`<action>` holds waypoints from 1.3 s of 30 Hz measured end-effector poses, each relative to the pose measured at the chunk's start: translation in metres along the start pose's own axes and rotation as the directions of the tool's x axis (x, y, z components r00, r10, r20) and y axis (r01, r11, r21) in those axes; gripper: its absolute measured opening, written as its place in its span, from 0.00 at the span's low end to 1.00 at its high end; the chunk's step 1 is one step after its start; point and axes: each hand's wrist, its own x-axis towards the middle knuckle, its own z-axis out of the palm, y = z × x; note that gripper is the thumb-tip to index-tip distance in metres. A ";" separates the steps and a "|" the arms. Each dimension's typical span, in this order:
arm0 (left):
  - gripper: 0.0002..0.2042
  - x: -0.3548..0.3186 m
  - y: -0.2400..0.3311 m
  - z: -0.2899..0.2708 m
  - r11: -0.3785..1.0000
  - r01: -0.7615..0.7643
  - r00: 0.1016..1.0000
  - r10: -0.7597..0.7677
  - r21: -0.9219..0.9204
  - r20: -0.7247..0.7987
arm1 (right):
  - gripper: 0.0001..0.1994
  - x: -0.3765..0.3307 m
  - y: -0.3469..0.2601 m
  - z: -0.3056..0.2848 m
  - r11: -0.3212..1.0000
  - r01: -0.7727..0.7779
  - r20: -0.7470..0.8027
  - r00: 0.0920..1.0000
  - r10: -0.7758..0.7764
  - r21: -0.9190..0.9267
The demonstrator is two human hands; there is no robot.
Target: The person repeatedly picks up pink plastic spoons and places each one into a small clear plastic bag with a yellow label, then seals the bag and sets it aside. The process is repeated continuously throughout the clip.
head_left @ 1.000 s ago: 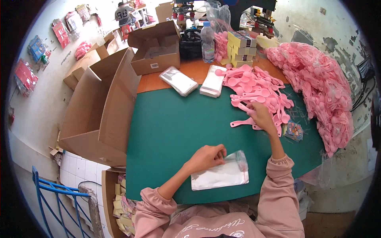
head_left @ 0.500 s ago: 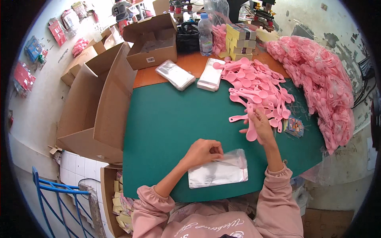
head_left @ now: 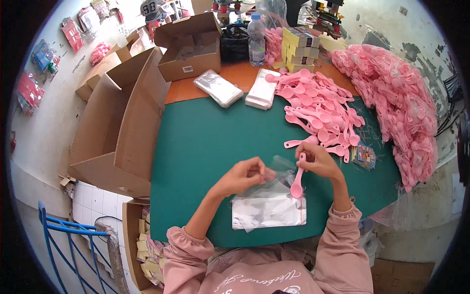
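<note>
My right hand (head_left: pixel 318 159) pinches a pink plastic spoon (head_left: pixel 297 183) by the end of its handle, with the bowl hanging down. To its left, my left hand (head_left: pixel 246 175) is closed on a clear plastic bag (head_left: pixel 276 183), raised off the stack. The spoon's bowl hangs at the right side of this bag; whether it is inside or in front I cannot tell. Beneath both lies a stack of clear bags (head_left: pixel 267 215) on the green table mat (head_left: pixel 205 147). A heap of pink spoons (head_left: pixel 318 105) lies just beyond my right hand.
Two more bag bundles, one left (head_left: pixel 219 88) and one right (head_left: pixel 261 89), lie at the far edge. Small printed cards (head_left: pixel 364 156) sit right of the heap. A large bag of spoons (head_left: pixel 391 98) fills the right side; open cardboard boxes (head_left: pixel 117 122) stand left. A water bottle (head_left: pixel 256 41) stands behind.
My right hand has turned the spoon bowl-down and brought it nearer the bags. The left hand has lifted a bag's edge up from the stack.
</note>
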 end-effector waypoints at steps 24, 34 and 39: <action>0.17 0.010 0.007 0.003 0.987 0.159 0.940 -0.147 0.014 -0.309 | 0.07 0.006 -0.010 0.026 0.925 0.376 -0.495 0.796 -0.349 -0.047; 0.17 0.019 0.016 -0.002 0.975 0.172 0.985 -0.169 0.141 -0.032 | 0.13 0.024 -0.011 0.043 0.893 0.391 -0.405 0.870 -0.280 0.222; 0.17 0.016 0.040 0.000 0.983 0.186 0.982 -0.185 0.010 -0.041 | 0.12 0.020 -0.025 0.034 0.944 0.326 -0.400 0.872 -0.283 0.044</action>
